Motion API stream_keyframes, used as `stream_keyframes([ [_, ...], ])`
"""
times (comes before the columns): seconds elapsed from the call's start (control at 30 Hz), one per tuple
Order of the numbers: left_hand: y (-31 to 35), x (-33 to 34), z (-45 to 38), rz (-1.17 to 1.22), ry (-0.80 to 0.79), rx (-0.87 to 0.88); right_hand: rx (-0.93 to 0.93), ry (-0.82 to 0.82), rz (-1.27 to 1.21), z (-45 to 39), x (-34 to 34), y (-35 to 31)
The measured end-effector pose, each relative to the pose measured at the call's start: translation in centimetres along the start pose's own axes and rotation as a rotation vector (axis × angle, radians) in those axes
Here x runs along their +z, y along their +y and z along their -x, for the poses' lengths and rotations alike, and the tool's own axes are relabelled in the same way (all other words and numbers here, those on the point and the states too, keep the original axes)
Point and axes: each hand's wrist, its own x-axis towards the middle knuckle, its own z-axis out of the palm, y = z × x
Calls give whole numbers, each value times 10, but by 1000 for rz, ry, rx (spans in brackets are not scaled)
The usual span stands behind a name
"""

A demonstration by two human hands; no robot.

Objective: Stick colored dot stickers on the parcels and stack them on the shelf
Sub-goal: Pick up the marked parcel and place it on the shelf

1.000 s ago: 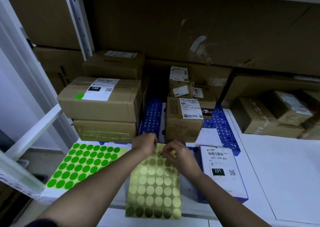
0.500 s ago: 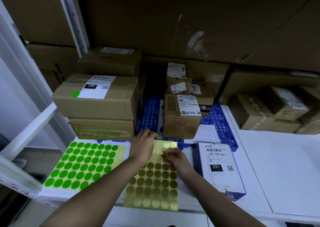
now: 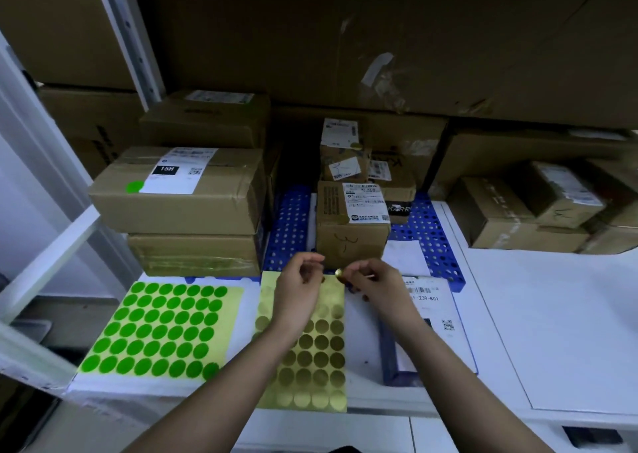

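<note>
At twelve o'clock, at the back of the white shelf (image 3: 552, 314), stand big cardboard cartons (image 3: 379, 38), and before them the parcels. At ten o'clock the large brown parcel (image 3: 179, 190) already wears a green dot (image 3: 135, 186) beside its label, and it sits stacked on a second flat box (image 3: 193, 254); that one looks finished. At two o'clock a cluster of brown parcels (image 3: 524, 211) shows no dot from this angle, so those probably remain. Just above centre the small brown parcel (image 3: 352, 224) stands on a blue perforated tray (image 3: 431, 245); I cannot tell if it carries a dot. At four o'clock lies the white parcel (image 3: 438, 311), label up, with no dot on what shows of it, its near part hidden by the right forearm.

At eight o'clock lies the green dot sheet (image 3: 162, 328), nearly full. At six o'clock lies the gold dot sheet (image 3: 310, 356), with several dots gone from its top rows.

The left hand (image 3: 298, 293) hovers over the sheet's top edge, fingers loosely curled and holding nothing I can see. The right hand (image 3: 376, 281) pinches a single gold dot (image 3: 339, 273) between thumb and fingertip, lifted off the sheet, at centre. My judgement: the work is at an early stage, one dot in hand, to be pressed on a parcel nearby, most stacking ahead.
</note>
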Motion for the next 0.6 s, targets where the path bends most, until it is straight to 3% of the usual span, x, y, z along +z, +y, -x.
stream_keyframes([
  [0.2,10,50,27,-40,-147,-10,30,82,94,19,-73,7],
  [0.33,3,74,45,-153,-249,92,92,97,179,39,-106,23],
  [0.43,-6,87,59,-204,-212,203,128,66,217,53,-119,32],
  [0.6,-14,95,81,-270,-184,181,204,8,210,72,-127,39],
])
